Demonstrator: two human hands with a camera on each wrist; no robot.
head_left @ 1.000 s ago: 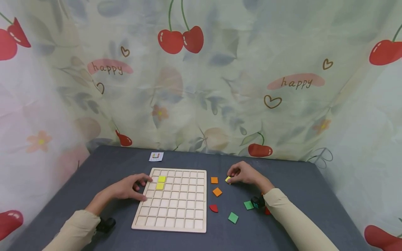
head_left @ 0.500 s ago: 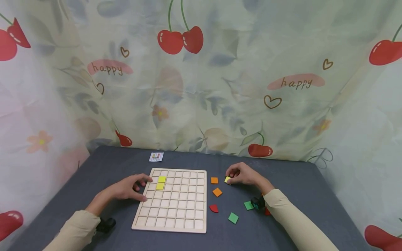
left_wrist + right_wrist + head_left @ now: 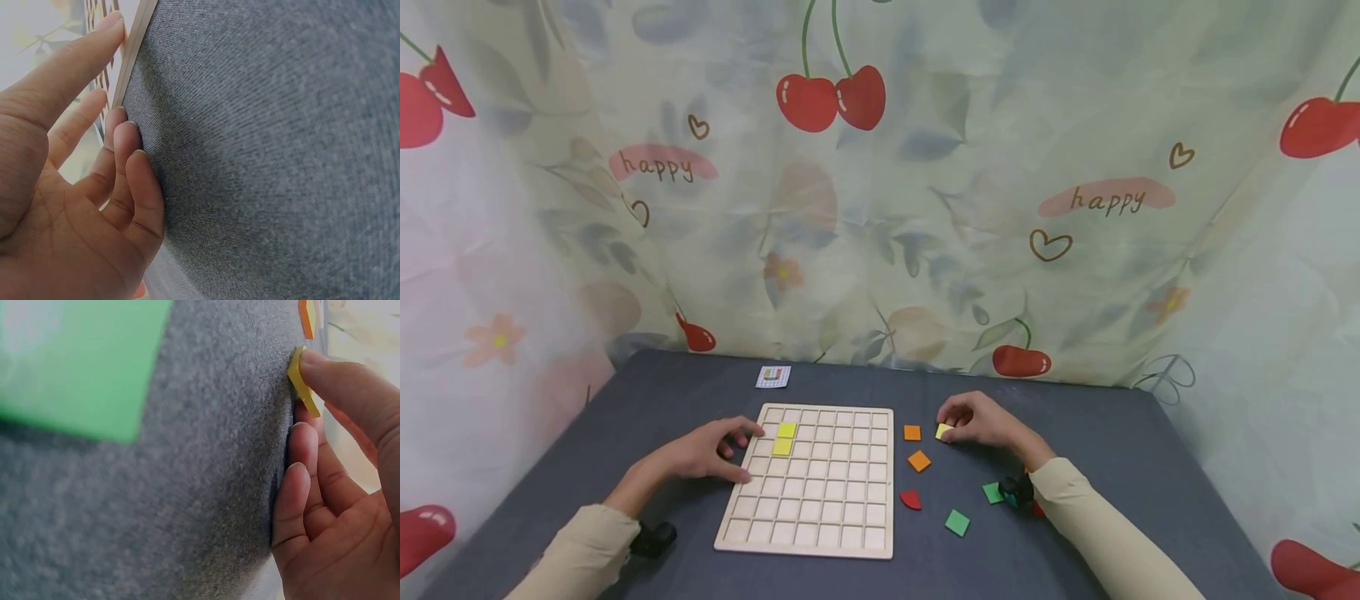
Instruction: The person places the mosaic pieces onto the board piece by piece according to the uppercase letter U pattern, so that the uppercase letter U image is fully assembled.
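My right hand (image 3: 981, 419) pinches a yellow square tile (image 3: 943, 432) low over the cloth, right of the grid board. In the right wrist view, the thumb lies against the tilted yellow tile (image 3: 302, 384) while the other fingers rest near the cloth. A pale wooden grid board (image 3: 842, 482) lies flat, with two yellow tiles (image 3: 782, 447) in neighbouring cells near its upper left. My left hand (image 3: 709, 450) rests at the board's left side, thumb and index fingertip on its edge. The left wrist view shows the left fingers (image 3: 145, 187) loosely bent beside the board's rim.
Two orange tiles (image 3: 919, 461), a red quarter-round piece (image 3: 911, 500) and a green tile (image 3: 957, 523) lie right of the board. Another green tile (image 3: 992, 492) sits partly under the right wrist. A small printed card (image 3: 772, 377) lies behind the board on the dark cloth (image 3: 842, 379).
My right hand, with the yellow tile pinched, has shifted very slightly left. The left hand and the board stay where they were.
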